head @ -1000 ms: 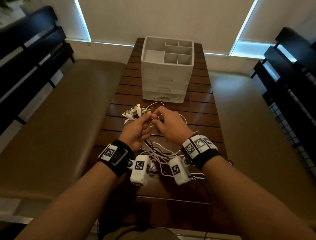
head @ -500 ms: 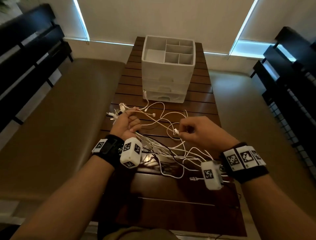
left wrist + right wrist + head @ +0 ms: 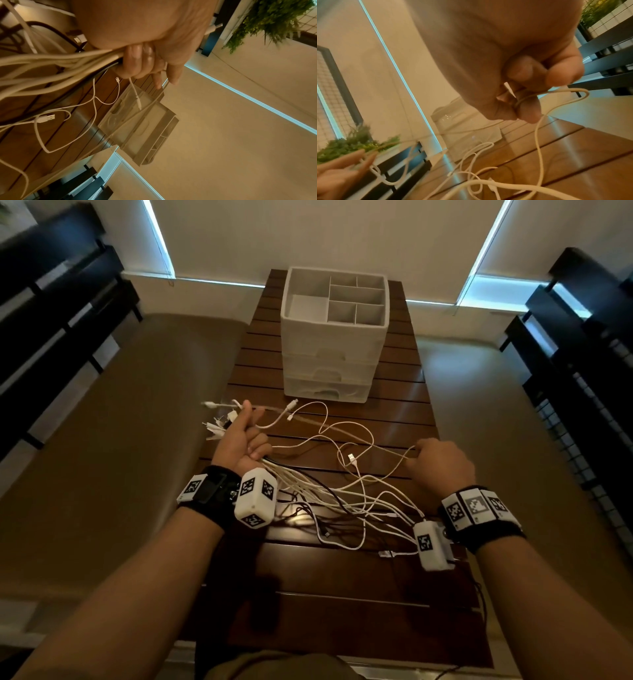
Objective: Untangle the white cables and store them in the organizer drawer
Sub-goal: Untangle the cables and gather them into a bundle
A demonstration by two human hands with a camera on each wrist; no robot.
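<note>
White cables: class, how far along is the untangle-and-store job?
Done: nothing stored; the organizer drawers look closed. In hand: left hand grips the white cables bundle, right hand pinches one strand taut. Left: separating the rest, opening a drawer, storing.

A dark slatted wooden table (image 3: 404, 412) runs away from the viewer between two tan cushioned benches (image 3: 113, 419). Black slatted backrests (image 3: 51, 313) flank both sides. Green foliage (image 3: 274, 17) hangs near a wire grid panel (image 3: 332, 86).
</note>
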